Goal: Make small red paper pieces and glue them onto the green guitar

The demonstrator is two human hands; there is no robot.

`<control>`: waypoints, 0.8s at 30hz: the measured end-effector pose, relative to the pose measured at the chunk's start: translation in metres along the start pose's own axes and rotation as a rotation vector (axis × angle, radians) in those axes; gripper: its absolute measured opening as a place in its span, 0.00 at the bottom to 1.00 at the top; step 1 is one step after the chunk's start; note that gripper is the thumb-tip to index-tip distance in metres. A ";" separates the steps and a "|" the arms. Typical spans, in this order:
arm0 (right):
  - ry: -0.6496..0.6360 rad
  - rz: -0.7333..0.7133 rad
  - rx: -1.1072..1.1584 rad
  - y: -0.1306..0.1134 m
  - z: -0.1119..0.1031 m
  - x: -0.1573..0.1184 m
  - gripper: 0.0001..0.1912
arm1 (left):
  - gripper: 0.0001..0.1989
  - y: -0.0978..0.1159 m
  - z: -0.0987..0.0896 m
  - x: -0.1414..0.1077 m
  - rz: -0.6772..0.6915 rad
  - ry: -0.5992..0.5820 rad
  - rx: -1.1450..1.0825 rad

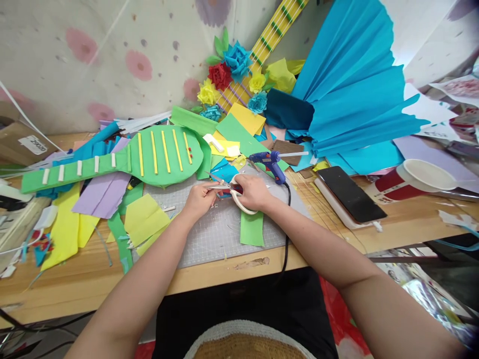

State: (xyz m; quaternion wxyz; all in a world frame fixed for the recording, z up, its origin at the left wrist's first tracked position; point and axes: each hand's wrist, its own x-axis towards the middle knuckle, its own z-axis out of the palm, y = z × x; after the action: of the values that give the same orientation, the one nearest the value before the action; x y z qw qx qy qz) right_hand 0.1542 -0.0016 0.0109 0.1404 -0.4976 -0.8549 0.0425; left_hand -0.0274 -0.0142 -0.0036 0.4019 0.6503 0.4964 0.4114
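My right hand is closed around a pair of scissors with white handles, their blades pointing left and apart. Just to the left, my left hand is pinched shut beside the blades; what its fingertips hold is too small to make out. Both hands are over a grey cutting mat. A green paper strip lies under the scissors' handle. Behind my right hand rests a blue glue gun with a clear stick in its back. Beyond my left hand lies a green paper lute-shaped instrument with yellow and white strips.
A yellow paper guitar with paper flowers leans at the back wall. Large blue pleated paper stands at the right. Nearby are a phone and a paper cup. The glue gun's black cord drops over the front edge.
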 end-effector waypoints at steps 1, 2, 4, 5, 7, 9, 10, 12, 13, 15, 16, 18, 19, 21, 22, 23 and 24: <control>-0.008 0.023 -0.010 -0.001 0.000 0.000 0.12 | 0.11 0.001 -0.001 0.000 0.015 0.002 0.022; -0.017 0.045 -0.019 -0.002 0.000 -0.001 0.13 | 0.11 0.001 -0.001 0.000 0.029 0.007 0.047; -0.031 0.082 -0.028 -0.004 0.000 -0.001 0.14 | 0.12 0.002 -0.001 0.001 0.044 0.014 0.093; -0.033 0.094 -0.028 -0.005 0.000 -0.001 0.14 | 0.12 0.003 -0.001 0.001 0.044 0.020 0.108; -0.023 0.104 -0.021 -0.007 0.000 -0.001 0.14 | 0.10 0.003 -0.001 0.001 0.042 0.061 0.116; -0.005 0.097 -0.016 -0.007 0.000 -0.001 0.14 | 0.08 0.004 0.000 0.000 0.038 0.118 0.116; 0.003 0.084 -0.015 -0.007 0.000 0.000 0.13 | 0.08 0.003 0.000 -0.001 0.038 0.138 0.121; 0.019 0.034 -0.009 -0.004 0.001 0.000 0.13 | 0.08 0.003 0.000 -0.002 0.045 0.135 0.142; 0.029 0.001 -0.002 -0.003 0.001 0.001 0.13 | 0.09 0.002 -0.001 -0.003 0.051 0.118 0.147; 0.049 -0.053 0.014 0.000 0.002 0.001 0.13 | 0.11 0.000 -0.002 -0.003 0.060 0.084 0.131; 0.055 -0.069 0.021 0.001 0.002 0.002 0.13 | 0.11 -0.001 -0.003 -0.003 0.058 0.069 0.113; 0.052 -0.083 0.031 0.002 0.001 0.002 0.12 | 0.11 -0.004 -0.004 -0.003 0.037 0.034 0.067; 0.047 -0.086 0.034 0.002 0.001 0.002 0.12 | 0.11 -0.006 -0.004 -0.002 0.026 0.014 0.040; 0.043 -0.093 0.038 0.002 0.001 0.002 0.11 | 0.11 -0.008 -0.004 -0.001 0.008 -0.023 -0.014; 0.044 -0.096 0.039 0.002 0.001 0.002 0.11 | 0.11 -0.009 -0.004 -0.001 0.003 -0.036 -0.036; 0.046 -0.094 0.039 0.002 0.001 0.002 0.11 | 0.11 -0.009 -0.004 -0.001 -0.001 -0.042 -0.049; 0.045 -0.087 0.039 0.001 0.001 0.002 0.11 | 0.11 -0.008 -0.004 -0.001 -0.004 -0.045 -0.055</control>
State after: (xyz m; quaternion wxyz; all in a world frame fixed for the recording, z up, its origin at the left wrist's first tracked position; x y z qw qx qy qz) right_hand 0.1539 0.0008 0.0099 0.1709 -0.4581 -0.8713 0.0419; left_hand -0.0336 -0.0128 -0.0103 0.4314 0.6472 0.4771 0.4092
